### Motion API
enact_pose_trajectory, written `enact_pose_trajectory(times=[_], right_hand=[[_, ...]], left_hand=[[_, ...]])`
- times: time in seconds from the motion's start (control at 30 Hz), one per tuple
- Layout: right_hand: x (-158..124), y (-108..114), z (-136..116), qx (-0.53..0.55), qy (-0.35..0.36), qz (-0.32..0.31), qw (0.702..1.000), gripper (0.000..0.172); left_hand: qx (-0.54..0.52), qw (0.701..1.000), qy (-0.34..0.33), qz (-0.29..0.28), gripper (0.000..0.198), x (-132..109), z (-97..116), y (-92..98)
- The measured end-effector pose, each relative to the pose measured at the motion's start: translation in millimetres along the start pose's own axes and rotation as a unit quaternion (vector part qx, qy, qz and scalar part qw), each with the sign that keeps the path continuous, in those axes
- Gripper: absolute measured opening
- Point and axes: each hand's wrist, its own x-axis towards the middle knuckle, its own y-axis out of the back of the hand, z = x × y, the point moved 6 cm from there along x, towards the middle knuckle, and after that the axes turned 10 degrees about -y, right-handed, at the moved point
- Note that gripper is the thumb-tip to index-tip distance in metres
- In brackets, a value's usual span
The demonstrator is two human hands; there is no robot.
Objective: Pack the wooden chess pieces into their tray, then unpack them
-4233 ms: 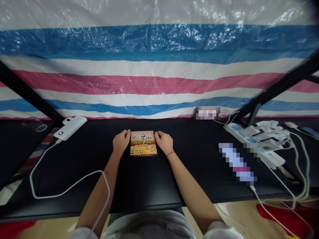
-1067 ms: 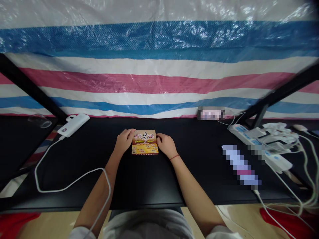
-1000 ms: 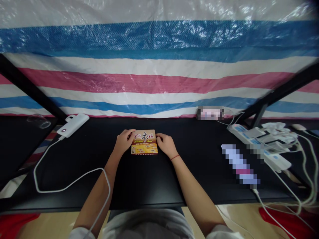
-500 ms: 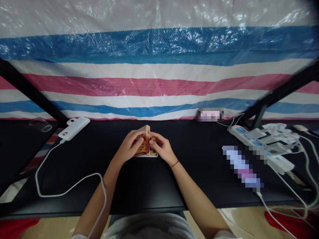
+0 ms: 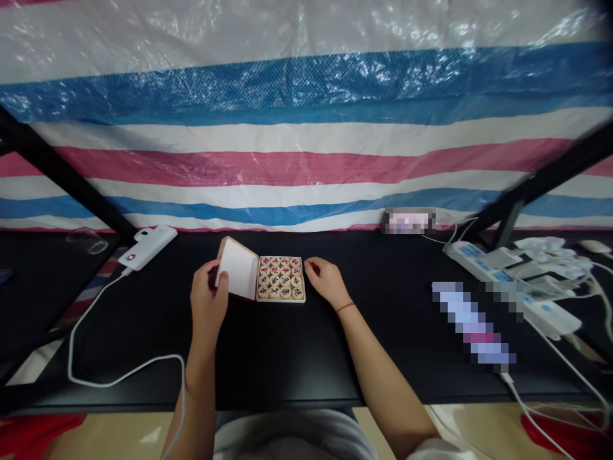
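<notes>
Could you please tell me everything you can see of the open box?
The open box lies on the black table, looking like cardboard. Its shallow pale tray holds sixteen round cream pieces in four rows of four, the far two rows marked in red, the near two in black. Its lid, white inside, tilts up on the left, held by the left hand. The right hand is beside the tray's right edge; contact is unclear.

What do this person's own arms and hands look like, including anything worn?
The left hand and right hand are ungloved. A thin reddish cord circles the right wrist; the left shows none. A pale sleeve shows on the right arm. A white cable crosses the left forearm.
</notes>
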Motion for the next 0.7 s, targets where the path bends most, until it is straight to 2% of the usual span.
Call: enact_pose_trajectory(times=[0.1,0.2,0.27,0.37,0.4,0.57,0.7], right_hand=[[2,-4,4,-0.064,0.007,-0.036,0.997,0.029],[-1,-5,-1,-0.066,0.003,-0.058,0.996,0.03],[-2,-5,-3,-0.064,-0.003,-0.063,0.996,0.029],[-2,-6,-1,-0.056,-0.013,-0.062,0.996,0.03],[-2,-6,0,-0.054,-0.015,-0.059,0.997,0.03],[-2,-9,1,-0.054,-0.031,-0.046,0.997,0.03],[-6,-13,-6,-0.046,-0.032,-0.053,0.997,0.029]], left_hand=[[0.092,0.994,0.053,0.014,0.03,-5,-16,4.9],[0.226,0.972,0.045,0.047,0.03,-11,-11,4.9],[0.257,0.966,0.011,0.003,0.029,-9,-3,-10.3],[0.205,0.968,-0.044,-0.14,0.032,2,7,-49.4],[0.185,0.967,-0.047,-0.169,0.035,7,8,-60.1],[0.162,0.961,-0.017,-0.223,0.033,31,5,-88.0],[0.146,0.96,-0.008,-0.24,0.03,28,-5,-90.0]])
